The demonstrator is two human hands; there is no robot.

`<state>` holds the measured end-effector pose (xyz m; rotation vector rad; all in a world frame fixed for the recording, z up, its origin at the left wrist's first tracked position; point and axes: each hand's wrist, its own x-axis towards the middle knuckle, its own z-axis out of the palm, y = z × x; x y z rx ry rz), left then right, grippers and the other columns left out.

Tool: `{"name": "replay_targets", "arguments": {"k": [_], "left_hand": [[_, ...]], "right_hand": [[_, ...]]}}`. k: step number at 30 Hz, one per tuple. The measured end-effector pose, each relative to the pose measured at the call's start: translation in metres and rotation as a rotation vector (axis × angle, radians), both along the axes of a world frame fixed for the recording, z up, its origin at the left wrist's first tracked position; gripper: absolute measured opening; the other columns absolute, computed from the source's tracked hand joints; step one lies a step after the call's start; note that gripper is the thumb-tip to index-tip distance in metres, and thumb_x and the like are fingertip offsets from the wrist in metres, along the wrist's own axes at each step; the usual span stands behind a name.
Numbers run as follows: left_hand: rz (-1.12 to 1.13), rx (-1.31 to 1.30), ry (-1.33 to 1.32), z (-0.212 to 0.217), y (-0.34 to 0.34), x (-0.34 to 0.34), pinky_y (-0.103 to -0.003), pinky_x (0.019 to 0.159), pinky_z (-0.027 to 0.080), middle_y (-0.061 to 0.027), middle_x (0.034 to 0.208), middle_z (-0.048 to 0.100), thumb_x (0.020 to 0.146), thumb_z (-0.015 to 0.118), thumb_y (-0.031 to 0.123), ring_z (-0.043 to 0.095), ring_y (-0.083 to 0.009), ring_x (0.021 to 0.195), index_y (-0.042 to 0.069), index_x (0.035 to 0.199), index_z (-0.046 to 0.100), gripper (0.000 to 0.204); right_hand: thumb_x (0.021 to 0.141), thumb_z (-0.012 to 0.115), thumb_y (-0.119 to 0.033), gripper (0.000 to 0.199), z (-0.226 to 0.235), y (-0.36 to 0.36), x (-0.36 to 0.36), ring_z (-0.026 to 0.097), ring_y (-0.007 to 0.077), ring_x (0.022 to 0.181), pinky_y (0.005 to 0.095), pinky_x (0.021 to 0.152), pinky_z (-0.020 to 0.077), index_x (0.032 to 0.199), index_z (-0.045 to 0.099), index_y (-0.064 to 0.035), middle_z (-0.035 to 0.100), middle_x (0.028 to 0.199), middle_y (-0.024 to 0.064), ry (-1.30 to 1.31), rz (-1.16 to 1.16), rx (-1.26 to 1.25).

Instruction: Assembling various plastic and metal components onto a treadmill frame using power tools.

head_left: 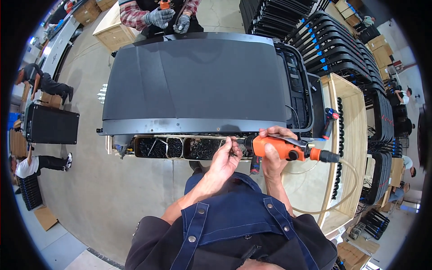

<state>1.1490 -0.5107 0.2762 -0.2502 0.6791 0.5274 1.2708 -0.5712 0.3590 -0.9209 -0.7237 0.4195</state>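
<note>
Navy apron (234,216), right hand (272,167) gripping orange tool (283,147), left hand (222,163) curled, grip unclear, red drill (331,118), marking illegible

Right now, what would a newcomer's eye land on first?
Probably the bright orange tool in the right hand's grip, just right of centre. Next, the broad dark panel filling the upper middle. Beyond it, at the top edge, a co-worker's grey-gloved hands and an orange object.
</note>
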Motion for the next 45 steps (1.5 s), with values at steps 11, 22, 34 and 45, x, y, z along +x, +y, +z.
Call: {"name": "replay_targets", "arguments": {"k": [11,22,34,45], "left_hand": [[-0.049,-0.216,-0.229,-0.053,0.062,-0.014,-0.023,0.054,0.043,0.0032,0.076,0.051,0.107,0.054,0.031,0.047,-0.0079,0.061,0.007,0.11,0.056,0.024],[-0.4,0.134,0.118,-0.049,0.053,-0.074,-0.031,0.066,0.05,-0.0039,0.088,0.063,0.104,0.051,0.022,0.058,-0.0148,0.074,0.0,0.12,0.061,0.029],[-0.448,0.342,-0.171,-0.032,0.055,-0.128,-0.032,0.078,0.056,-0.011,0.109,0.068,0.108,0.051,0.022,0.066,-0.0162,0.088,0.003,0.12,0.057,0.023],[-0.166,0.297,-0.074,-0.031,0.066,-0.14,-0.026,0.069,0.055,0.0004,0.082,0.063,0.102,0.063,0.03,0.062,-0.0106,0.075,0.009,0.103,0.064,0.021]], "right_hand": [[0.083,0.078,-0.003,0.05,-0.016,0.067,-0.044,0.066,0.0281,0.105,0.0473,0.098,0.0538,0.123,0.048,-0.007,0.063,0.117,0.0167,-0.136,0.034,-0.282],[0.075,0.072,0.01,0.044,-0.011,0.111,-0.061,0.068,0.0208,0.094,0.0353,0.087,0.0578,0.114,0.055,-0.0022,0.067,0.107,0.0139,-0.26,0.06,-0.435],[0.072,0.073,0.011,0.042,-0.018,0.11,-0.059,0.07,0.0226,0.099,0.0376,0.089,0.0569,0.108,0.057,-0.0026,0.069,0.111,0.0155,-0.288,0.026,-0.398],[0.081,0.075,-0.008,0.047,0.029,0.075,-0.066,0.065,0.0265,0.102,0.0559,0.104,0.0496,0.122,0.054,-0.0048,0.061,0.113,0.0146,0.134,0.136,-0.153]]}}
